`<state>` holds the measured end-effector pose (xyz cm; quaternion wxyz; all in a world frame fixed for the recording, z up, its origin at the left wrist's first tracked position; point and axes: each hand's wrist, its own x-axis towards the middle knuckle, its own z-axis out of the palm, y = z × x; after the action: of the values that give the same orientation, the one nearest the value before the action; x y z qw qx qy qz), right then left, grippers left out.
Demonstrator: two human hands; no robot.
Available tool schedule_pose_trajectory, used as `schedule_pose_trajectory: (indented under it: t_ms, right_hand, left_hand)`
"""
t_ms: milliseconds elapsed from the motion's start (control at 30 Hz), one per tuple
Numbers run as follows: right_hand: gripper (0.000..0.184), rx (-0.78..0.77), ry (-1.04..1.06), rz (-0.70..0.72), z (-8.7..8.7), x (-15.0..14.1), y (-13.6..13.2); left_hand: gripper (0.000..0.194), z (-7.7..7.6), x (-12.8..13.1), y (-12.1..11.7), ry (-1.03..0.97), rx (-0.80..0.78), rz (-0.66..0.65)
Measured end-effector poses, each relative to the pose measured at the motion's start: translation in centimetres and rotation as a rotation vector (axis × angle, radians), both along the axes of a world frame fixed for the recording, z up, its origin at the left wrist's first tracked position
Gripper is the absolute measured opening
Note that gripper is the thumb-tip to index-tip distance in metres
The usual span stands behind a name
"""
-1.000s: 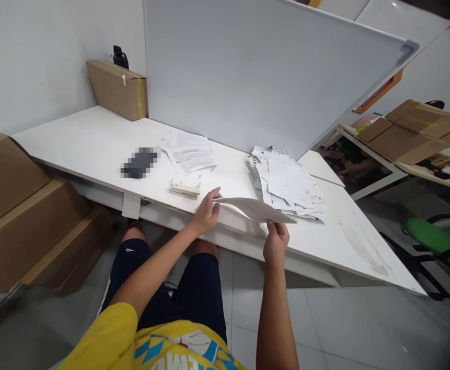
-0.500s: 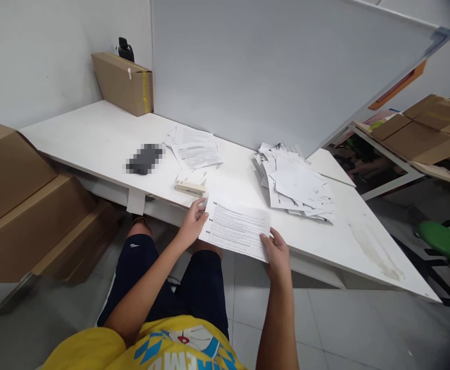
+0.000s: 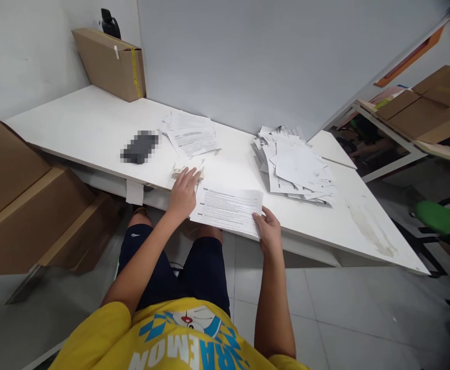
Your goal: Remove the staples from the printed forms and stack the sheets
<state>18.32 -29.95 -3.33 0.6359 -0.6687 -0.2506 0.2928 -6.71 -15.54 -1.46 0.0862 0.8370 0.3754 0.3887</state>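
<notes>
My right hand (image 3: pixel 270 228) pinches the right edge of a printed sheet of paper (image 3: pixel 228 208), thumb on top, at the table's front edge. The sheet lies nearly flat with its lines of text facing up. My left hand (image 3: pixel 184 192) is off the paper, its fingers stretched over a cream stapler (image 3: pixel 177 172). Those fingertips cover much of the stapler, and whether they touch it is hard to see. Behind it lies a loose group of printed sheets (image 3: pixel 194 134). To the right is a large untidy pile of papers (image 3: pixel 300 167).
A blurred dark object (image 3: pixel 140 147) rests on the white table (image 3: pixel 74 121), left of the sheets. A cardboard box (image 3: pixel 109 64) stands at the back left against a whiteboard (image 3: pixel 240 61). More cardboard (image 3: pixel 12 200) is at the left, and a green chair (image 3: pixel 444 218) at the right.
The sheet has turned from edge-on to text up and dropped toward the table edge. My left hand has let go of it and moved up and left to the stapler.
</notes>
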Motion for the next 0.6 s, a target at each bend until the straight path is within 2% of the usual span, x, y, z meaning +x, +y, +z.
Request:
schedule_pose_trajectory:
  t_ms: [100, 200, 400, 600]
  right_hand:
    - [0.059, -0.007, -0.012, 0.013, -0.1, 0.0, 0.1]
    - [0.059, -0.011, -0.01, 0.006, -0.2, 0.0, 0.1]
    - [0.057, 0.019, -0.018, 0.005, -0.1, -0.1, -0.1]
    - [0.058, 0.006, -0.018, 0.007, 0.2, -0.3, -0.2]
  left_hand:
    - [0.056, 0.0, -0.5, 2.6, 0.147, 0.062, -0.088]
    - [0.056, -0.6, -0.9, 4.0, 0.208, 0.084, -0.152]
    - [0.062, -1.6, -0.7, 4.5, 0.19, 0.116, -0.146]
    - [0.061, -1.5, -0.8, 4.5, 0.213, 0.094, -0.161]
